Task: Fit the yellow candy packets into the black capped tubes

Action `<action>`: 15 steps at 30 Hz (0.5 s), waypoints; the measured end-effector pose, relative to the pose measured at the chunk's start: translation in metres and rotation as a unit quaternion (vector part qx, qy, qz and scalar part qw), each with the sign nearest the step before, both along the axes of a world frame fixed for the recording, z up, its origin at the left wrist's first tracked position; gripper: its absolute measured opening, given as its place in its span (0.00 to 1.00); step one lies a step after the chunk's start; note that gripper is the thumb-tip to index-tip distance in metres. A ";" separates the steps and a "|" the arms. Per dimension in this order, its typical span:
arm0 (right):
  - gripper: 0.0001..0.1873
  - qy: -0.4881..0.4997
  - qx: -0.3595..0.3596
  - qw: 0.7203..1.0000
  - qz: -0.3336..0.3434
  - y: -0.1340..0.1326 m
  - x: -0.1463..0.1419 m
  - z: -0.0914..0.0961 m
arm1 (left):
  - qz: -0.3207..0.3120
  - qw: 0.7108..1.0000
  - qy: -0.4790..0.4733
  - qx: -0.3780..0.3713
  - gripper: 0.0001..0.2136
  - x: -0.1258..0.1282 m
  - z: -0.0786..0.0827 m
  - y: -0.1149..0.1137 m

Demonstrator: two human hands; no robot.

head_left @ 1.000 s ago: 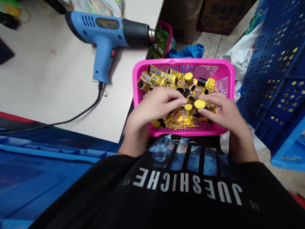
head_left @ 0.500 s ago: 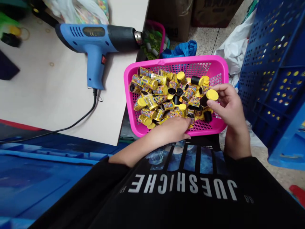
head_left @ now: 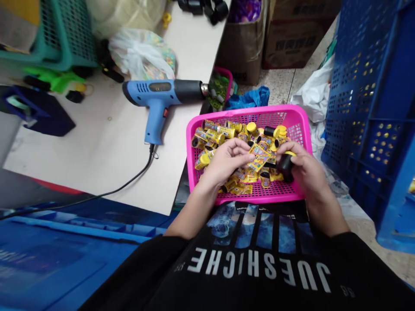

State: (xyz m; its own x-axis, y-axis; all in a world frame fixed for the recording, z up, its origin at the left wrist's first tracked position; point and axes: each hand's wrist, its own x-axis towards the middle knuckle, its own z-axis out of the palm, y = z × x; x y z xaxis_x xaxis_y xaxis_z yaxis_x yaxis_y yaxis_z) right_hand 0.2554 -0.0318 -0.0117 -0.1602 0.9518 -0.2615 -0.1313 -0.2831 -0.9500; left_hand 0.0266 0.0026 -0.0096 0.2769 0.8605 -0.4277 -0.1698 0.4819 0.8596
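Item: black T-shirt worn by the person, white lettering across the front, lower edge of view.

Item: left hand, over the near half of the pile. Fingers half closed, fingertips against a yellow-labelled tube; whether they gripped it could not be told.

Item: right hand, fingers closed around a black tube, yellow cap at its upper end, held just above the pile and just beside the yellow-labelled tube.

Item: pink mesh basket, directly in front of the person, holding a loose heap of yellow-capped tubes.

Item: blue perforated crate, right of the basket; white plastic bag between them.

Item: worktop, left of the basket. Blue heat gun lying near its right edge, black cable running over the near edge.

Item: small pink basket of green pieces, beyond the worktop's right edge, beside a blue plastic bag.

Item: cardboard boxes, on the floor at the far edge of view.
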 end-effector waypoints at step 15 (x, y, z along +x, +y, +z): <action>0.16 -0.110 0.019 0.994 -0.010 0.024 -0.032 0.002 | -0.040 0.997 -0.007 0.072 0.31 0.008 0.010 -0.001</action>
